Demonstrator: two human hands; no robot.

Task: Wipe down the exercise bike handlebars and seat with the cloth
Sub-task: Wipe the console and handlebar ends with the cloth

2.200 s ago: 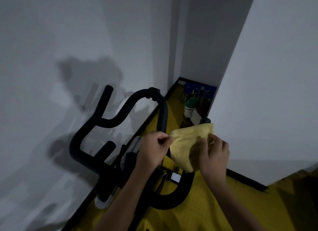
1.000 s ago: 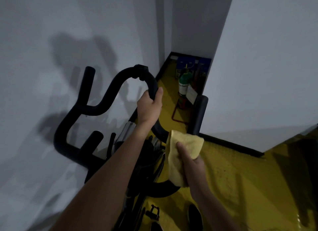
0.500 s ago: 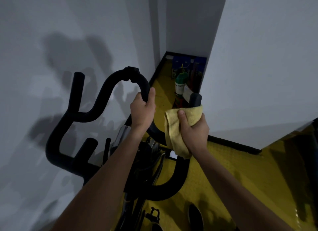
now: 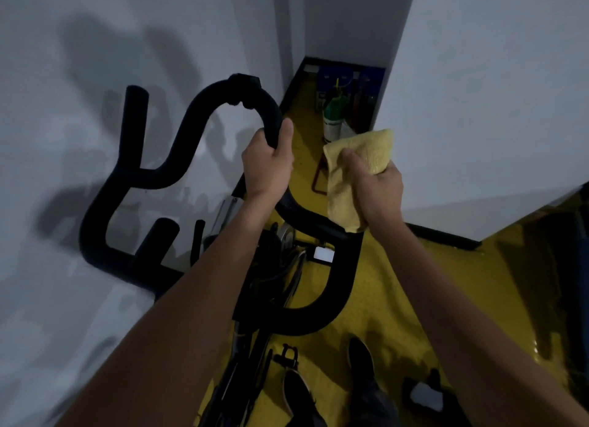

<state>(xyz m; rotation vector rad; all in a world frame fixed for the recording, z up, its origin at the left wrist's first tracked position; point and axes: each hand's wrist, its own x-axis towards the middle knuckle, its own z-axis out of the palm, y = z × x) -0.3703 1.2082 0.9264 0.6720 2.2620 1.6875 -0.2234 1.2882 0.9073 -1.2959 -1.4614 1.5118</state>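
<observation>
Black bars, yellow cloth, yellow floor, pale grey walls

The matte black foam-covered curved handlebars [image 4: 178, 171] fill the centre and left of the frame; a pale yellow terry cloth [image 4: 350, 178] sits right of centre over a glossy yellow floor [image 4: 398, 286] edged by black skirting [image 4: 446, 237]; a green-and-white cylinder [image 4: 333, 121] stands at upper centre, before blue boxes [image 4: 334, 74].

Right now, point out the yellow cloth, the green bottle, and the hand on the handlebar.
yellow cloth [image 4: 342, 200], head view, hanging lower fold.
green bottle [image 4: 333, 121], head view, its body.
left hand [image 4: 266, 167], head view, back of the hand.
</observation>
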